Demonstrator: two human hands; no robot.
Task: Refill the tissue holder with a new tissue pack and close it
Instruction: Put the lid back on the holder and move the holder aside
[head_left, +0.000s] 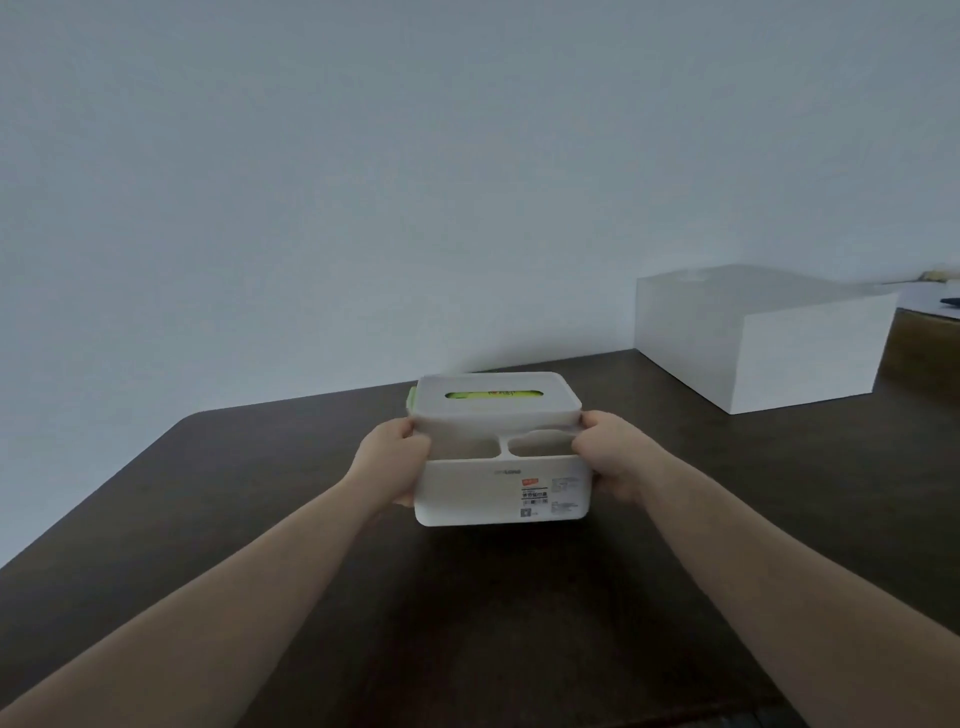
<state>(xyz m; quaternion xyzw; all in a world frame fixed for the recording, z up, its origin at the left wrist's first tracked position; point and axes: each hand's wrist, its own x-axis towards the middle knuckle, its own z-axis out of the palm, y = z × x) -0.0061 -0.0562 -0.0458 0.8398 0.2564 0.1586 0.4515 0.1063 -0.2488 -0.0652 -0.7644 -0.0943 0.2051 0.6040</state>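
While both bare forearms stretch out over the dark counter (260, 519), the person holds a white tissue holder (501, 488) between the two hands, near the middle of the surface and toward its far edge. The left hand (389, 457) is wrapped around the holder's left end, fingers curled at the seam under the lid. The right hand (610, 454) is clamped on the right end in the same way, thumb up by the lid's corner. The lid (496, 397) sits on the rear part of the holder, with a long slot in its top through which something yellow-green (491, 395) shows; a small green tab (411, 397) sticks out at the lid's back left corner. In front of the lid, open side compartments (540, 447) face upward, split by a thin white divider. A printed label with an orange patch (534, 496) is stuck on the front wall. Whether the holder rests on the counter or is lifted just off it, I cannot tell. Well apart to the right stands a large white box (769, 338) against the pale wall.
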